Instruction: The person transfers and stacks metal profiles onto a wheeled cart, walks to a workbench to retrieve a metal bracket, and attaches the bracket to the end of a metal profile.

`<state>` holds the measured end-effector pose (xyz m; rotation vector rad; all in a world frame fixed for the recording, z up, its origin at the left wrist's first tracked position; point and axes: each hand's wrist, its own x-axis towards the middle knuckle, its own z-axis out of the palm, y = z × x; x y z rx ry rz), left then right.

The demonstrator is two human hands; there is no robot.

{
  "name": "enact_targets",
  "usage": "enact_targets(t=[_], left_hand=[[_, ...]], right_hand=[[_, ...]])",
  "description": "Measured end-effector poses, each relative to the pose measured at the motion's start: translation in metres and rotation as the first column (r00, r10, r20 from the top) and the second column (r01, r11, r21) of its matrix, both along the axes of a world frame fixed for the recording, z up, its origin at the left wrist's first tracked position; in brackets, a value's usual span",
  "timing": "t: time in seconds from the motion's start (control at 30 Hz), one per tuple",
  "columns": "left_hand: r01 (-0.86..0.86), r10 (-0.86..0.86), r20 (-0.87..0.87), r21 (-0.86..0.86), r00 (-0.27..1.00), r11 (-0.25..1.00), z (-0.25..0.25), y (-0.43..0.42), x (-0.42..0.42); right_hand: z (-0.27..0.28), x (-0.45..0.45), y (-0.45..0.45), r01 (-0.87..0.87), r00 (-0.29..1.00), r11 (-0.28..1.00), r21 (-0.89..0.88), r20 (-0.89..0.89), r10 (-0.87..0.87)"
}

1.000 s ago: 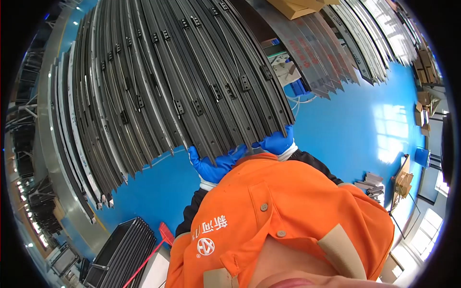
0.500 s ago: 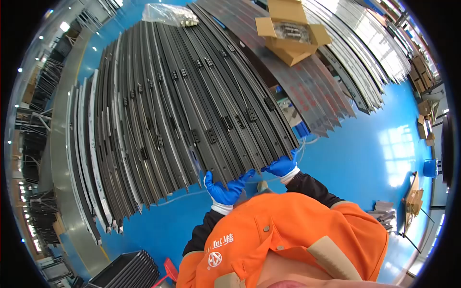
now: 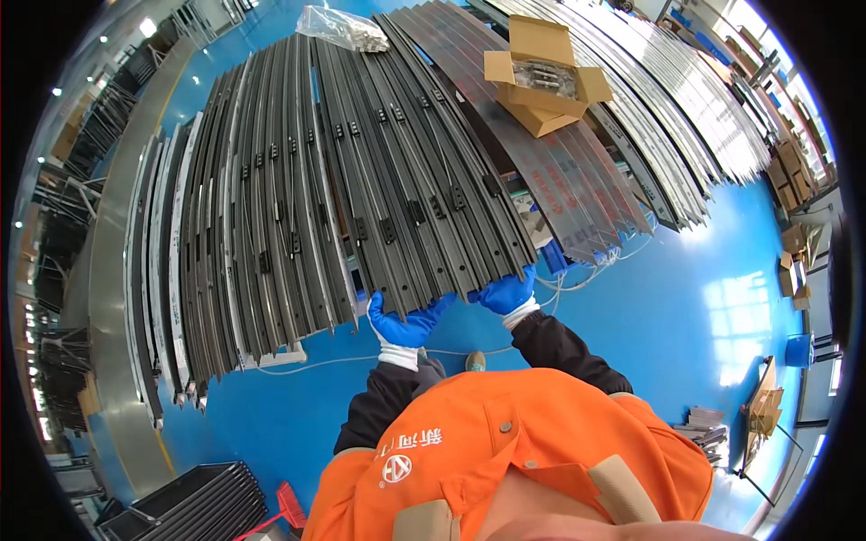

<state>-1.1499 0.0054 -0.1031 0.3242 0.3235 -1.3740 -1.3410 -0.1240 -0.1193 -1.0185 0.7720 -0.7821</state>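
Note:
Long dark grey metal profiles (image 3: 410, 180) lie side by side, with small black blocks and drilled holes along them. At the near end of one group, my left hand (image 3: 406, 326), in a blue glove with a white cuff, has its fingers wrapped round the left corner. My right hand (image 3: 507, 296), gloved the same way, closes on the right corner of that group. Its fingertips are partly hidden under the profile ends. A narrow gap separates this group from more dark profiles (image 3: 271, 207) on the left.
A clear plastic bag (image 3: 338, 27) lies on the far ends. An open cardboard box (image 3: 546, 122) with wrapped parts sits on reddish-grey profiles (image 3: 586, 189). White cables (image 3: 577, 281) hang below. At the lower left are a black rack (image 3: 194, 505) and a red broom (image 3: 290, 505).
The gap between the held profiles and those on their left has widened, as the held group shifted right. Both hands remain at its near corners. The camera view has moved slightly.

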Motion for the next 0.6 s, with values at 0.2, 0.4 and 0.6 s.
enact_targets(t=[0.2, 0.4, 0.6], left_hand=[[-0.098, 0.087, 0.076, 0.167, 0.993, 0.981, 0.004, -0.008, 0.005], [-0.103, 0.09, 0.071, 0.208, 0.993, 0.973, 0.018, -0.012, 0.015], [0.036, -0.036, 0.031, 0.002, 0.999, 0.999, 0.019, 0.001, 0.011]], right_hand=[[-0.006, 0.012, 0.007, -0.053, 0.998, 0.998, 0.025, 0.026, 0.052], [-0.014, 0.021, 0.003, -0.024, 0.999, 0.998, 0.056, 0.05, 0.021], [-0.03, 0.012, -0.008, -0.041, 0.993, 0.992, 0.116, 0.112, 0.028]])
